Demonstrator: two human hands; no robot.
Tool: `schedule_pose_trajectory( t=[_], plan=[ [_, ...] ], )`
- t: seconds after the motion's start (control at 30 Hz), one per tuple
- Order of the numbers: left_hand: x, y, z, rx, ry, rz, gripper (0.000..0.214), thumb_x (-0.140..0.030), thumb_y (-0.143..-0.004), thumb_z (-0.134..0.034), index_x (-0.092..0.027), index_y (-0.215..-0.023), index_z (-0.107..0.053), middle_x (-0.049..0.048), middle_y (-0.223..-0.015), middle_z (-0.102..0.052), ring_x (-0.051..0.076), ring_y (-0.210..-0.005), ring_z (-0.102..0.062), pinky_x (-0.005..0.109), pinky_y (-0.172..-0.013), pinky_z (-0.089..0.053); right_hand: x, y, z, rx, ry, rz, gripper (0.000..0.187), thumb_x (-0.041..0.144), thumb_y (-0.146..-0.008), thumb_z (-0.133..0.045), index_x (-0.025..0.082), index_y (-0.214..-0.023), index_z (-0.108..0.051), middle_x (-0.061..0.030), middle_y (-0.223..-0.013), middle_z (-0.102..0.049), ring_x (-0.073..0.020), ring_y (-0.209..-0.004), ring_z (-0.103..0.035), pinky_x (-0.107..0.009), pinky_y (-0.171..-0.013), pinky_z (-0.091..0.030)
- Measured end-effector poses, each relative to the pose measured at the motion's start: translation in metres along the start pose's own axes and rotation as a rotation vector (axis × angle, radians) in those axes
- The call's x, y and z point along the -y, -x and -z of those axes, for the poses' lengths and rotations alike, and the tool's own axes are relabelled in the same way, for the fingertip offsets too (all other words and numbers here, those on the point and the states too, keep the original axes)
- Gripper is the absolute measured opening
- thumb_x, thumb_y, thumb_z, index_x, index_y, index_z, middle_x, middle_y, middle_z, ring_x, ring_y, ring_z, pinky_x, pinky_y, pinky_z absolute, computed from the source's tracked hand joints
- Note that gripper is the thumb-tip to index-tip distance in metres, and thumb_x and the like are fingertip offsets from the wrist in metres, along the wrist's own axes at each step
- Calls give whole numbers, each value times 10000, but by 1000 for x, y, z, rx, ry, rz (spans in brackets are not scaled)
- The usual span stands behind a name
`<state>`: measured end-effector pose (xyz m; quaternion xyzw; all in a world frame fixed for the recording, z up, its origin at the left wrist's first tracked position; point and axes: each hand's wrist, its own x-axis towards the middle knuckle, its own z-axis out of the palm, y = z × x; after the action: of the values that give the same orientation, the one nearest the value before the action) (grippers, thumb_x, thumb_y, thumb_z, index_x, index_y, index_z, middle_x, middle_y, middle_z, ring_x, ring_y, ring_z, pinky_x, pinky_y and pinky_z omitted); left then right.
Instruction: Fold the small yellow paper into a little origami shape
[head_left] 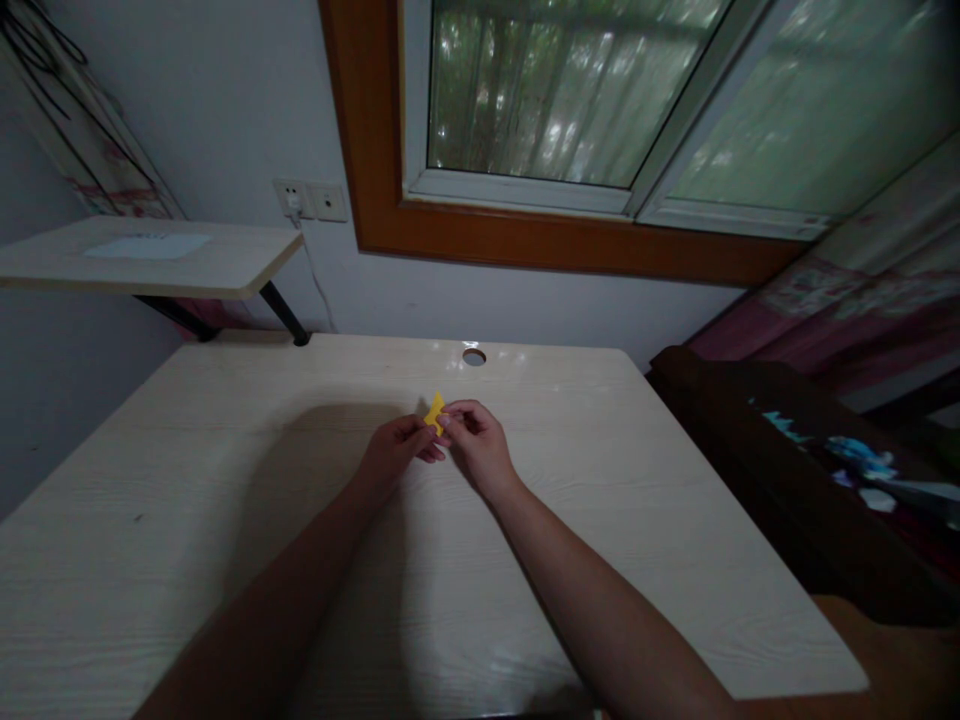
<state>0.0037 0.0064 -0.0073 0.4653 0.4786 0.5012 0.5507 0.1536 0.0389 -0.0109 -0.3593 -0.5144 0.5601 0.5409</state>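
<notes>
A small yellow folded piece [436, 409], which looks like paper, is held between both hands above the far middle of the desk. My left hand [399, 447] pinches its lower left side between thumb and fingers. From the right, my right hand [480, 441] grips its other side with thumb and forefinger. The fingertips nearly meet and cover part of the piece. A pointed tip sticks up above the fingers.
Below the hands spreads a pale wood-grain desk [600, 520] with a round cable hole [474, 357] near its back edge. A raised shelf [247, 265] bearing a white sheet [150, 246] stands at the left. Behind are a wall socket [292, 199] and a window [555, 100].
</notes>
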Motion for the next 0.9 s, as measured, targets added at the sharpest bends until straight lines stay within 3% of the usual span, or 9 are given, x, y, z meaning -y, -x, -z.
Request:
schedule_pose_trajectory(
  t=[0.9],
  plan=[
    [3,-1,1,20,17,-12,259,-413,-801,-678,-157,-769,-656,72,-864,-768,148,-620,-687,271,-630,-551,2,1,-1,14,-38,-5,199,345,-736,-772,219,-865,-687,13,-753,-647,-128,-670,-580,-260,-622,-508]
  ],
)
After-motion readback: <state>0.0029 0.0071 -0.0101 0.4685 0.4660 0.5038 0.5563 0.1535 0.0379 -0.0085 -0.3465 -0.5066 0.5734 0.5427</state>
